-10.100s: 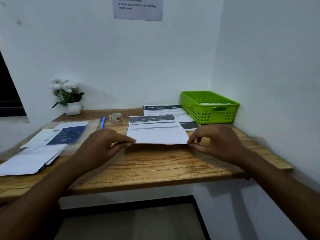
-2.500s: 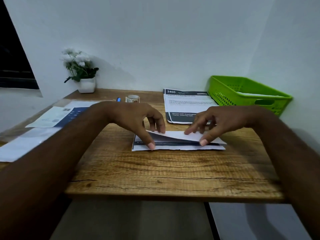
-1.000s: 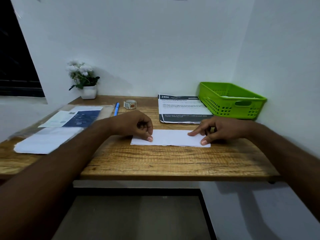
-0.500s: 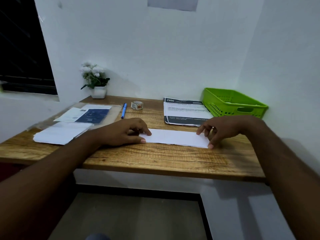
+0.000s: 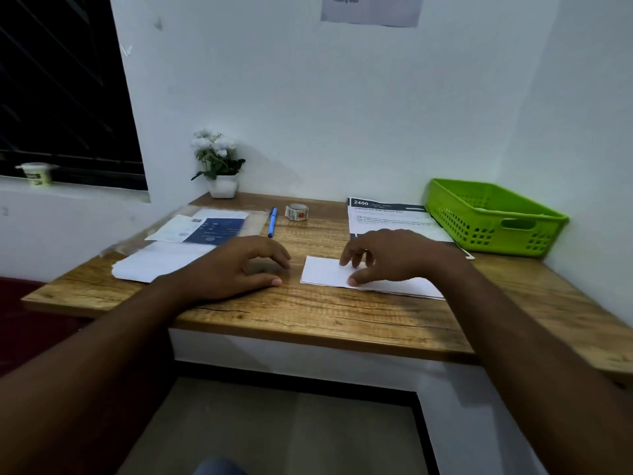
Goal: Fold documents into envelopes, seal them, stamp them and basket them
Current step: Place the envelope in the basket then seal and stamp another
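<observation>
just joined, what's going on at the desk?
A person is prepping mail at a wooden desk. The right hand rests fingertips on a folded white document; the left hand lies empty on the wood beside it, not touching the paper. The document isn't in an envelope yet. A stack of white envelopes sits to the left, the stamp roll and blue pen behind, and the green basket at right.

We saw the right hand (image 5: 394,258) resting fingertips on the folded document (image 5: 325,274). The left hand (image 5: 239,265) lay empty on the desk (image 5: 308,313) just beside it.
</observation>
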